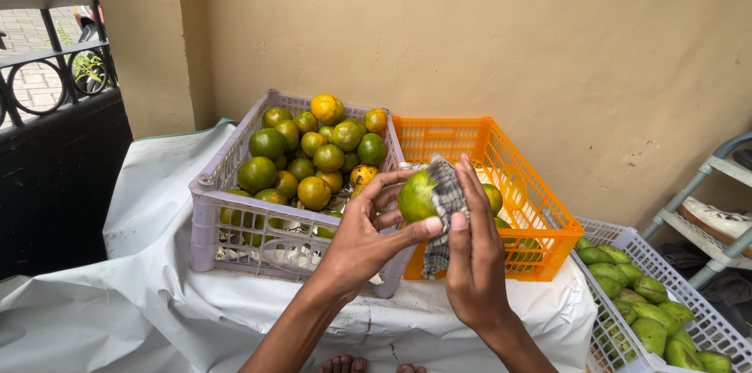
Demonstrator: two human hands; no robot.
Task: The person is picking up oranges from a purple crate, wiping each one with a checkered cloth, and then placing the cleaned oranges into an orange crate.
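My left hand (362, 238) grips a green orange (416, 195) between thumb and fingers, in front of the two crates. My right hand (473, 248) presses a checked grey cloth (445, 204) against the right side of that orange; the cloth hangs down below the fingers. Behind the hands stands a lilac crate (210, 208) heaped with several green and yellow-orange oranges (317, 153). Next to it on the right is an orange crate (540, 220) with a few green oranges (493, 197) inside, partly hidden by my right hand.
Both crates rest on a table under a white cloth (149, 295). A white basket (623, 357) of green mangoes (642, 310) sits low at the right. A beige wall stands behind, a black metal gate (55, 146) at left, a shelf frame (705, 216) at far right. My toes (345, 363) show below.
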